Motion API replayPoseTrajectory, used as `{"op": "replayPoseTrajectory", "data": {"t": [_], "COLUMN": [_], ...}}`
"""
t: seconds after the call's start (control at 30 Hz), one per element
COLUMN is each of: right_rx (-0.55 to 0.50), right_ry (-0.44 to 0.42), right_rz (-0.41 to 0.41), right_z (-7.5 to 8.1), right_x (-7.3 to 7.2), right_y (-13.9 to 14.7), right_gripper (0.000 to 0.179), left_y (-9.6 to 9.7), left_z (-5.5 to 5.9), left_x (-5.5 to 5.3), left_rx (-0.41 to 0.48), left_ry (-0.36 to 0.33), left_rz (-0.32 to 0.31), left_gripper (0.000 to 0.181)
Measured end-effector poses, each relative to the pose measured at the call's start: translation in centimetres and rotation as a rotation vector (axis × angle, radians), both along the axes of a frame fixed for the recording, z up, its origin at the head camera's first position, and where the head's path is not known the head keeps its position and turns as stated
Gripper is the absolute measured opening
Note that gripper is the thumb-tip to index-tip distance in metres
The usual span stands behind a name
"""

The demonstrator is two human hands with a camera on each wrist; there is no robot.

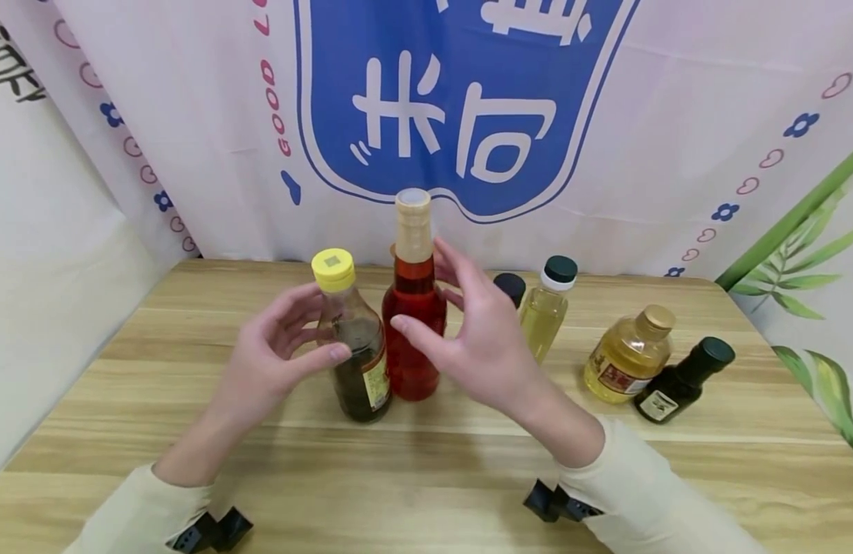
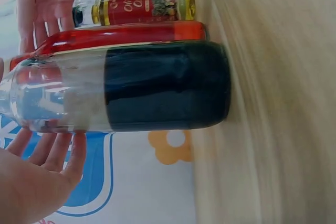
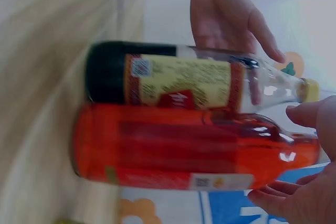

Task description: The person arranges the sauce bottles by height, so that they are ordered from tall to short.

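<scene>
A glass bottle of dark sauce (image 1: 360, 377) with a yellow cap stands upright on the wooden table (image 1: 426, 485). Right beside it stands a taller bottle of red liquid (image 1: 414, 338) with a beige-wrapped neck. My left hand (image 1: 274, 338) curves loosely around the dark bottle's left side, thumb in front and fingers behind; the left wrist view shows the fingertips right at the glass. My right hand (image 1: 488, 338) is spread around the red bottle's upper part, thumb in front. In the right wrist view its fingers (image 3: 273, 195) lie alongside the red bottle's shoulder.
Behind my right hand are a black-capped bottle (image 1: 511, 288), mostly hidden, and a pale yellow oil bottle (image 1: 542, 315) with a green cap. Farther right stand a squat oil bottle (image 1: 627, 358) and a small dark bottle (image 1: 675, 388). A printed cloth (image 1: 225, 192) hangs behind the table.
</scene>
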State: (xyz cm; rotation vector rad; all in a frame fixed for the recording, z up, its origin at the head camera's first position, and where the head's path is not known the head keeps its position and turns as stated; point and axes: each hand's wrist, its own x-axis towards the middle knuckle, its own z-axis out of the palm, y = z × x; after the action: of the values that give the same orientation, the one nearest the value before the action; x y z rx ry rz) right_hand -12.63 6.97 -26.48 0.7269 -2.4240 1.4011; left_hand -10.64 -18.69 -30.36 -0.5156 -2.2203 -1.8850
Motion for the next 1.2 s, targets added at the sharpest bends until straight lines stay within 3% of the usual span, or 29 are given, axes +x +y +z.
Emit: {"op": "replayPoseTrajectory", "data": {"t": [0.27,0.5,0.67,0.9,1.2], "right_rx": [-0.025,-0.120,-0.126,-0.128,-0.124], "right_ry": [-0.076,-0.239,-0.313,-0.329,-0.347], "right_rz": [-0.037,-0.010,0.020,0.035,0.047], "right_z": [-2.1,-3.2,-3.9,-4.4,-4.8], "right_x": [0.3,0.0,-0.1,-0.2,-0.5], "right_y": [-0.6,-0.2,0.0,0.0,0.1], "right_gripper": [0.086,0.083,0.082,0.085,0.086], "left_y": [0.0,-0.2,-0.3,-0.6,-0.6], "left_z": [-1.1,-1.7,-1.8,-1.9,-2.0], "left_x": [-0.4,-1.0,-1.0,-0.9,-1.0], "left_rx": [-0.085,-0.148,-0.177,-0.223,-0.219], "left_ry": [0.018,0.045,0.053,0.046,0.100], "left_rz": [-0.012,-0.047,-0.048,-0.039,-0.015], "left_gripper": [0.068,0.069,0.072,0.075,0.073]}}
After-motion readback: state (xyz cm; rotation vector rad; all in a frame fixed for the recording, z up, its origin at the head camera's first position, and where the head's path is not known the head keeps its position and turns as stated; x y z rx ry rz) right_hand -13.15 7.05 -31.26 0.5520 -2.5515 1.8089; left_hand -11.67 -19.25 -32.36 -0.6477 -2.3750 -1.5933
